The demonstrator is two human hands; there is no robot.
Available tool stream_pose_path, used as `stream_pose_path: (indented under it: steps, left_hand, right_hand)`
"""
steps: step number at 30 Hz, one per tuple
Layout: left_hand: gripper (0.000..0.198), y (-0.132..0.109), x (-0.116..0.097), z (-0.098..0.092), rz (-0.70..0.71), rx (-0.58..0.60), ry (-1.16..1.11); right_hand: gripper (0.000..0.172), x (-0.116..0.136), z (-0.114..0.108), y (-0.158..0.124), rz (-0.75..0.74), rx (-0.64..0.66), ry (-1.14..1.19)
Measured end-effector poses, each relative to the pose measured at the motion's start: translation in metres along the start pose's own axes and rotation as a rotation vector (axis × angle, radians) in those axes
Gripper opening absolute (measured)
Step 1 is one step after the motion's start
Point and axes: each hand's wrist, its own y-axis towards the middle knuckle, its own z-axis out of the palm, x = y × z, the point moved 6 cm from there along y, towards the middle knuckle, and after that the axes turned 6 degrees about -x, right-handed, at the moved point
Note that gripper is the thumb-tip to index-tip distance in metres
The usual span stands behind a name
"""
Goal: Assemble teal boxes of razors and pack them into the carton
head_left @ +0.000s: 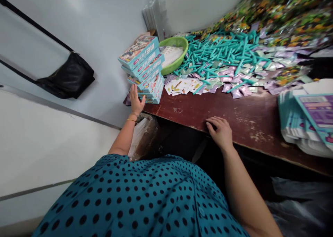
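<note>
At the table's left end rises a stack of light blue printed boxes (145, 68), its layers slightly uneven. My left hand (136, 101) is against the lower left side of this stack, fingers stretched out and thumb apart. On the front edge of the dark red table (187, 107) rests my right hand (220, 130), with fingers loosely extended and nothing seen in it. Behind the stack stands a green basket (185, 51) with white printed sheets in it. White cards (179, 86) with small pictures lie spread to the right of the boxes.
Many turquoise plastic sticks (215, 53) are heaped along the back, with small purple and green sachets (236, 89) before them. Colourful clear-wrapped packets (291, 18) pile up at back right. Flat turquoise-and-purple cartons (309, 115) lie at right. A black bag (69, 77) hangs at left.
</note>
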Motion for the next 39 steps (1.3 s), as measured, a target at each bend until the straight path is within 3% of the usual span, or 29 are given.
stream_pose_path:
  steps: [3,9,21,25,27,29,31,34,36,37,39]
  left_hand:
    - [0.077,-0.017,-0.005,0.007,-0.038,0.002,0.055]
    - [0.067,-0.053,-0.017,0.043,0.014,0.271,0.174]
    - [0.068,-0.087,-0.012,0.083,-0.017,0.36,0.207]
    - [0.057,-0.094,-0.011,0.093,-0.093,0.403,0.113]
    - [0.055,-0.101,-0.02,0.096,-0.123,0.408,0.028]
    - [0.054,-0.11,-0.04,0.099,-0.094,0.388,-0.082]
    - [0.052,-0.122,-0.07,0.106,-0.025,0.408,-0.215]
    - [0.046,-0.145,-0.129,0.119,0.128,0.513,-0.412]
    - [0.042,-0.159,-0.174,0.125,0.238,0.596,-0.517]
    - [0.04,-0.165,-0.196,0.127,0.286,0.632,-0.559]
    - [0.037,-0.172,-0.235,0.13,0.355,0.683,-0.627]
  right_hand:
    - [0.031,0.0,-0.001,0.001,0.027,-0.002,0.014]
    - [0.03,0.002,-0.003,0.003,0.064,0.009,0.038]
    - [0.03,-0.003,-0.004,0.005,0.13,0.012,0.071]
    - [0.029,0.005,-0.001,0.003,0.195,0.036,0.092]
    - [0.029,0.014,-0.009,0.006,0.231,0.05,0.116]
    - [0.029,0.015,-0.029,0.016,0.252,0.037,0.146]
    - [0.031,-0.003,-0.066,0.033,0.255,-0.041,0.089]
    - [0.038,-0.063,-0.149,0.055,0.333,-0.243,-0.25]
    - [0.055,-0.108,-0.197,0.055,0.487,-0.307,-0.493]
    - [0.064,-0.127,-0.211,0.052,0.566,-0.289,-0.575]
    - [0.071,-0.15,-0.218,0.045,0.66,-0.172,-0.657]
